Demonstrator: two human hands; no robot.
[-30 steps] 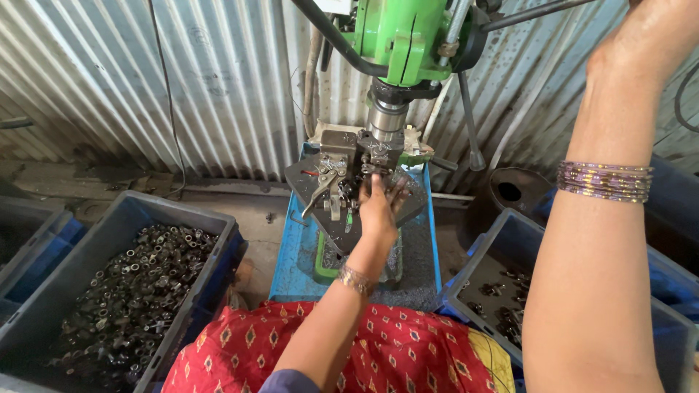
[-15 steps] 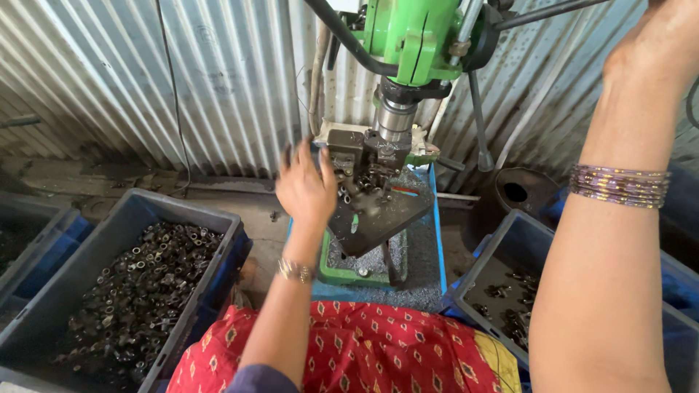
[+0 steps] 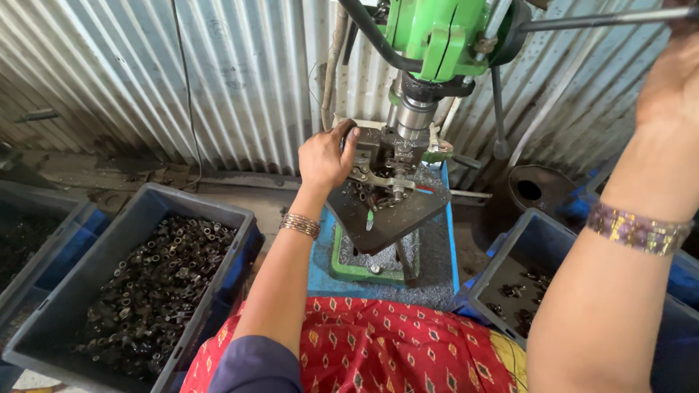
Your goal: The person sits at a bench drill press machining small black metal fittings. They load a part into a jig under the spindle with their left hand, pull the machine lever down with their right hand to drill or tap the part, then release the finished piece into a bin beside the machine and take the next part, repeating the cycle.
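Bench drill station seen from the worker's head, looking down. The left hand [image 3: 325,156] rests curled against the left side of the clamp [image 3: 378,156] on the drill table [image 3: 397,211], thumb and fingers closed around its edge; whether it pinches a small part there cannot be told. The right hand [image 3: 673,80] is raised at the upper right, by the feed lever [image 3: 604,18]; most of it lies outside the frame, so its grip cannot be told. The spindle [image 3: 415,116] of the green drill head [image 3: 437,33] hangs directly above the clamp, with little gap beneath it. Good practice at this stage, as a judgement: keep the left fingers on the outer face of the clamp, clear of the spindle line, and see the piece seated squarely before the lever comes down. Loose dark metal parts lie on the table just beside the clamp and could foul the seating. Open room is narrow: the corrugated wall [image 3: 182,80] stands close behind the machine, a grey bin [image 3: 240,218] heaped with dark metal parts lies to the left, and a second bin [image 3: 502,251] holding only a few parts lies to the right. The left forearm has a free path between the left bin and the table edge; the red patterned cloth [image 3: 378,342] over the lap lies close to the blue base [image 3: 320,255]
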